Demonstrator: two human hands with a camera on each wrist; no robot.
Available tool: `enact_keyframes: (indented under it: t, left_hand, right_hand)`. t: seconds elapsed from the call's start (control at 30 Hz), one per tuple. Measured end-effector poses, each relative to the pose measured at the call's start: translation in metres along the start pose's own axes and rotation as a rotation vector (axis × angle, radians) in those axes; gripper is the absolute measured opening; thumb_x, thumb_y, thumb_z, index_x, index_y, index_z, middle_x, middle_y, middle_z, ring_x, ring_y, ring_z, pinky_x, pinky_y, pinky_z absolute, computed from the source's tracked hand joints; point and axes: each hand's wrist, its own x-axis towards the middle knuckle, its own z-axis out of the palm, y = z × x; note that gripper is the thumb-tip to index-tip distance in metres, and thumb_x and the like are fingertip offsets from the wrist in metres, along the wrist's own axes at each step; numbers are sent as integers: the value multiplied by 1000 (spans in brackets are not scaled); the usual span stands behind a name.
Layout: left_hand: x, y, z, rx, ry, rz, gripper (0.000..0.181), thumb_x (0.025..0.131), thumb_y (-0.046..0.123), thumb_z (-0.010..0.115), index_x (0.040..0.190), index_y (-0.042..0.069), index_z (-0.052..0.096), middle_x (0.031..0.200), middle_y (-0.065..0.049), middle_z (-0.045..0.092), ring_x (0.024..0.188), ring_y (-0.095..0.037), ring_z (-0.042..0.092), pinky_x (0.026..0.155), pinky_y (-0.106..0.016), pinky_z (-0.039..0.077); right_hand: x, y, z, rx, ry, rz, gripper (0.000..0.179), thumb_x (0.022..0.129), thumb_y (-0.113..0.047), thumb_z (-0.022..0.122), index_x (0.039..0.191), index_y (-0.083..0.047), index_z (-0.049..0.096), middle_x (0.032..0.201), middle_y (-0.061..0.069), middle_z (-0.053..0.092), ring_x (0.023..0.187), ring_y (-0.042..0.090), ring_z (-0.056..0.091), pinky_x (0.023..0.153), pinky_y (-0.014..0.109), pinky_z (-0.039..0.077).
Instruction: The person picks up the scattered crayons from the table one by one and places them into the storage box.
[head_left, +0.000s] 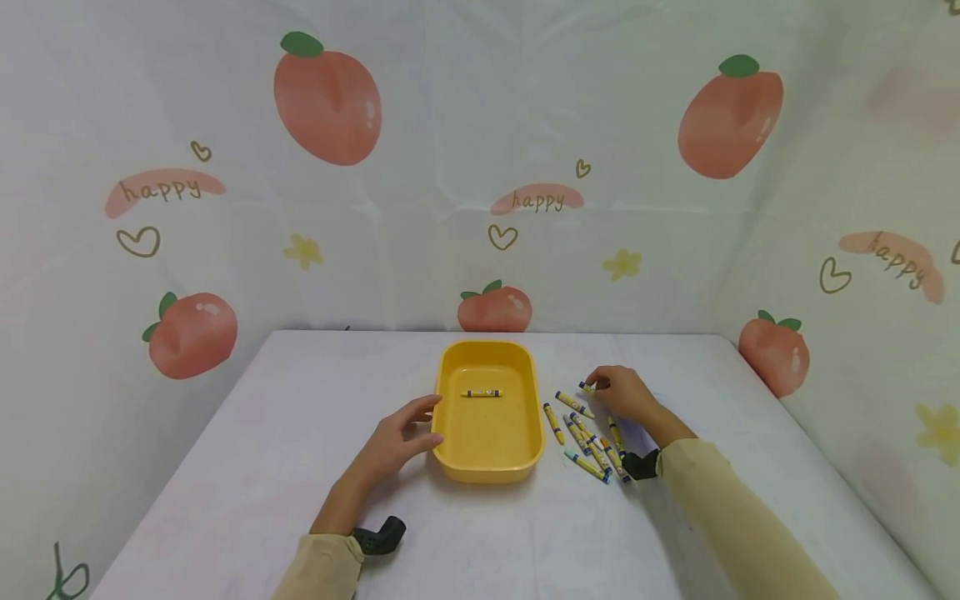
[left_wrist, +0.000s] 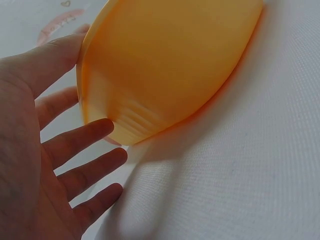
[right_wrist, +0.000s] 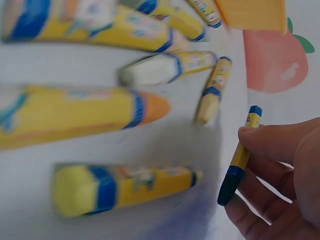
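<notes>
Left hand [head_left: 397, 437] nearest the body, at the left side of the yellow plastic tray [head_left: 487, 446]: thumb and index touched the rim, a middle fingertip lay against the outer wall, fingers fairly straight and spread. Tray sat upright on the white-covered table [head_left: 487, 542], just right of that hand, long side running away from the body; it had one crayon in it, the yellow-wrapped crayon [head_left: 482, 393], lying crosswise toward the far half. Loose crayons [head_left: 553, 423] were scattered right of the tray, between it and the right forearm, mostly on the near side of the right hand [head_left: 624, 393]. Right hand, farther out and well apart from the left, pinched the dark-green-ended crayon [right_wrist: 240, 159] between thumb and fingers; that crayon was right of the tray, slanted across the fingertips, its blue end poking out past the thumb. Couldn't tell if it cleared the table. Peach-print backdrop [head_left: 427, 208] behind everything.
</notes>
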Motion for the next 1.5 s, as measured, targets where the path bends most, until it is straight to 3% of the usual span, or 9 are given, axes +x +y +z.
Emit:
enact_keyframes:
  t: [0.3,0.5,0.9,1.5]
  left_hand:
    - [0,2,0,-1,8,-24,60,86,27,74,142,24,51,137,1,55,121,-22,52,104,-47,40]
    - [0,2,-1,-1,6,-22,60,86,28,74,142,24,51,137,0,55,121,-22,52,104,-47,40]
    - [-1,-1,-2,-8,-1,-12,59,87,28,73,142,24,51,136,-1,55,121,-24,52,106,-49,38]
    - [0,-1,-2,-5,-12,-4,60,87,28,73,142,23,50,138,-2,54,121,-23,52,106,-48,38]
  right_hand:
    - [10,-17,-7,65,-2,13,22,89,-6,67,111,-1,66,98,9,64,86,24,58,73,36,52]
    - [18,-28,-15,123,5,-70,19,88,-3,68,107,0,67,94,9,65,86,25,59,72,37,53]
    - [40,-72,-26,171,-92,-89,21,88,-5,68,109,-1,68,98,10,65,84,26,59,76,36,56]
    - [68,-125,-7,161,-174,-201,15,87,-3,70,102,-3,71,94,6,67,87,21,59,81,34,53]
